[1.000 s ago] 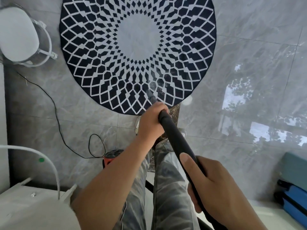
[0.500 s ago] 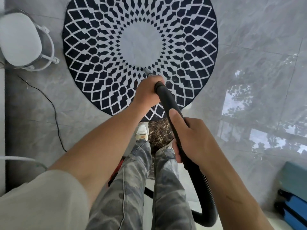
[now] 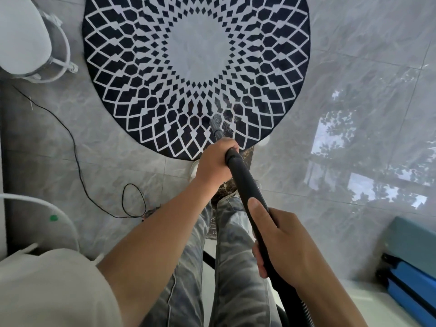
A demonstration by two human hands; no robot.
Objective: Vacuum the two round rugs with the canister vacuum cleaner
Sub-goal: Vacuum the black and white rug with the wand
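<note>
Black plastic tube point(image 3: 245, 182) runs from the near right toward the rug point(image 3: 132, 74). Its nozzle point(image 3: 215, 122) now sits on the near band of the dark, white-diamond pattern, just inside the near edge. Half a second ago the tip was further out, close to the pale middle of the rug, and half a second before that it was back near this same spot. So the stroke has gone out and come back. One pass up the middle of the near half is likely done, while the left, right and far parts probably remain. Only this one rug is in view.

The left hand point(image 3: 213, 162) holds the far end of the tube, its fingers point(image 3: 230, 145) wrapped fully round the joint where the thinner pipe begins. The right hand point(image 3: 285, 246) grips nearer the body, fingers closed round the tube and thumb laid along its top. The ribbed hose point(image 3: 306, 312) leaves at the near edge.

As for containers, the vacuum's canister is hidden behind the arm and legs, so its fill cannot be told. A blue case point(image 3: 415, 289) lies at the near right, seemingly shut, and its contents do not show. A white stool point(image 3: 21, 36) stands left of the rug, and a thin black cord point(image 3: 77, 159) trails across the grey tiled floor point(image 3: 354, 67).
</note>
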